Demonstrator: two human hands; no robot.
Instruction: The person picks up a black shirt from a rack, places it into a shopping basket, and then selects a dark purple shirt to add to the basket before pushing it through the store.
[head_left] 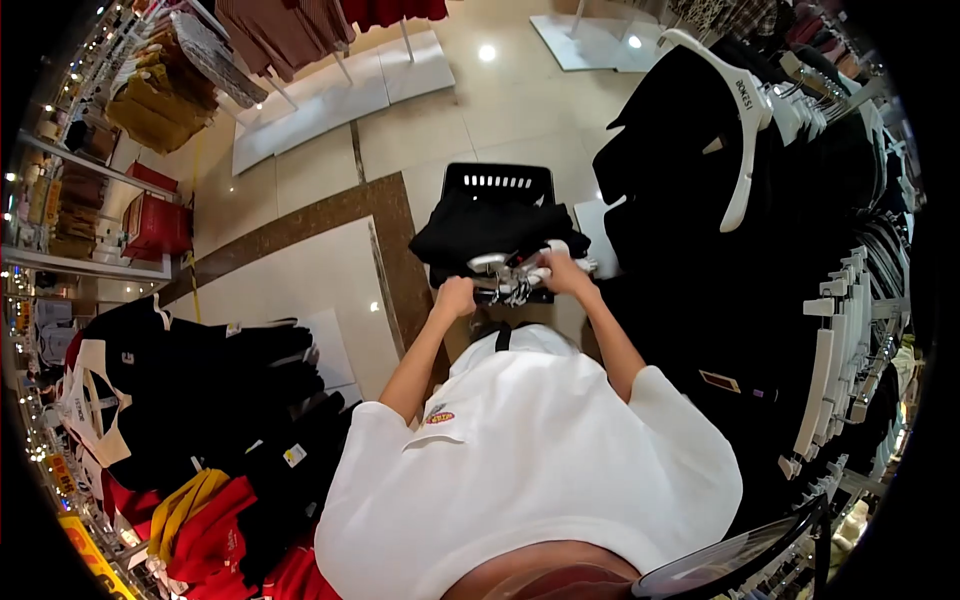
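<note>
In front of my body is a black plastic shopping basket point(545, 174) with a slotted far wall. Black clothes point(485, 228) are heaped in it and bulge over its sides. White hangers point(490, 263) with metal hooks and clips bunch at the near end, between my hands. My left hand point(457, 297) is closed at the basket's near left corner. On the near right, my right hand point(565, 272) is closed as well, with white hanger parts around its fingers. The hangers partly hide what lies under that hand.
Black garments on white hangers point(745, 130) crowd a rack along the right. To the left hang more black clothes point(215, 365), with red garments point(215, 530) lower down. Tiled floor point(430, 125) stretches ahead to low white display platforms point(330, 105). A red box point(157, 226) stands far left.
</note>
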